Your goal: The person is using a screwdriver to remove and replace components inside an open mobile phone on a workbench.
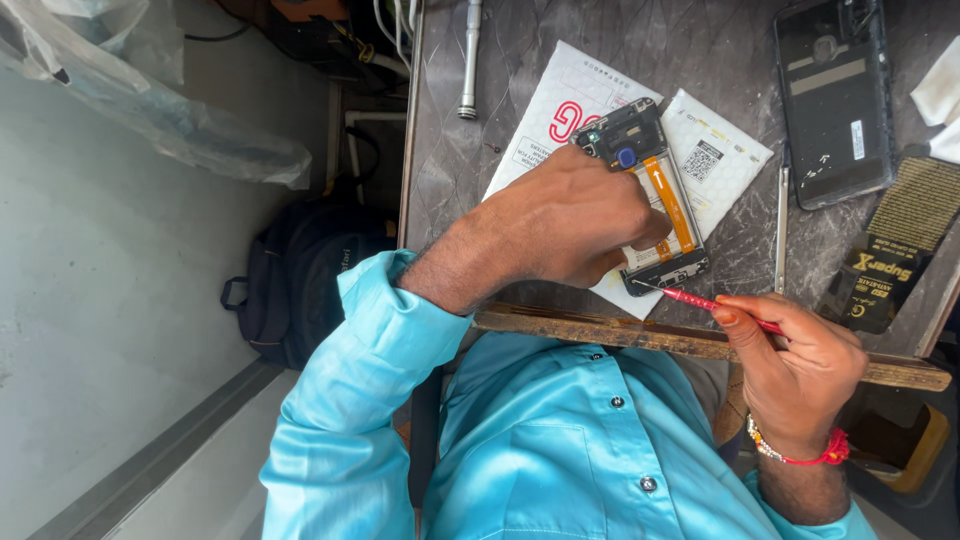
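Note:
An opened phone (650, 180) with its back removed lies on white packets (560, 110) on the dark worktop; an orange ribbon cable runs down its middle. My left hand (560, 225) presses down on the phone's left side and covers much of it. My right hand (795, 365) holds a thin red-handled screwdriver (705, 300), whose metal tip touches the phone's lower end near the table's front edge.
A black phone back cover (835, 100) lies at the far right, a black-and-gold packet (885, 265) below it. Metal tweezers (781, 230) lie between phone and cover. A metal rod (469, 60) sits at the top. A dark backpack (300, 280) stands on the floor at left.

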